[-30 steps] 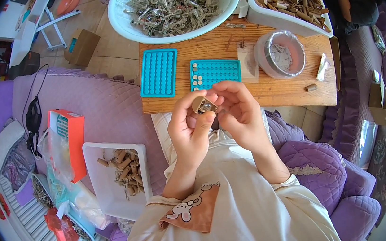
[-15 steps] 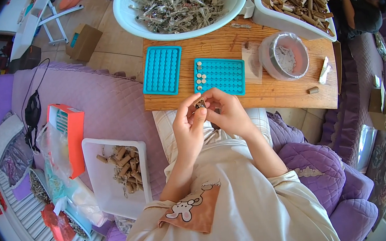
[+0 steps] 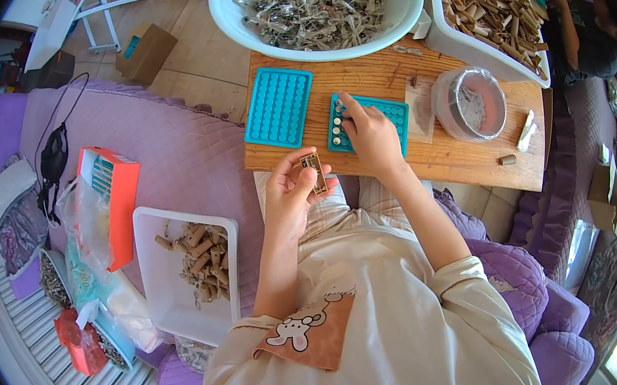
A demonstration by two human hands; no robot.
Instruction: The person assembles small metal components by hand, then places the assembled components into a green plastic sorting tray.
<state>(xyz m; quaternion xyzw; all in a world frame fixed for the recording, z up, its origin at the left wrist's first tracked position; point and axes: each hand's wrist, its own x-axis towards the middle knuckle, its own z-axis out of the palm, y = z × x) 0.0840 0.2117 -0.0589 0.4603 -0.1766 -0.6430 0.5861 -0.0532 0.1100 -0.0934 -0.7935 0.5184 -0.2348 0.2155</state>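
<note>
My left hand [image 3: 292, 192] holds a small brown wooden piece [image 3: 314, 173] just off the near edge of the wooden board [image 3: 465, 163]. Stretched forward, my right hand [image 3: 367, 129] rests its fingertips on small round pieces in the right teal tray [image 3: 391, 113], which has several filled holes on its left side. A second teal tray [image 3: 277, 107] lies to its left with its holes bare.
A white bowl [image 3: 322, 48] of grey metal bits and a white bin [image 3: 451, 39] of wooden sticks stand at the back. A clear round tub [image 3: 470, 104] sits right of the trays. A white tray [image 3: 185, 313] with wooden pieces and an orange box [image 3: 116, 203] lie on my left.
My two hands were together around the wooden piece. The right hand has since reached forward onto the right teal tray, while the left keeps the piece.
</note>
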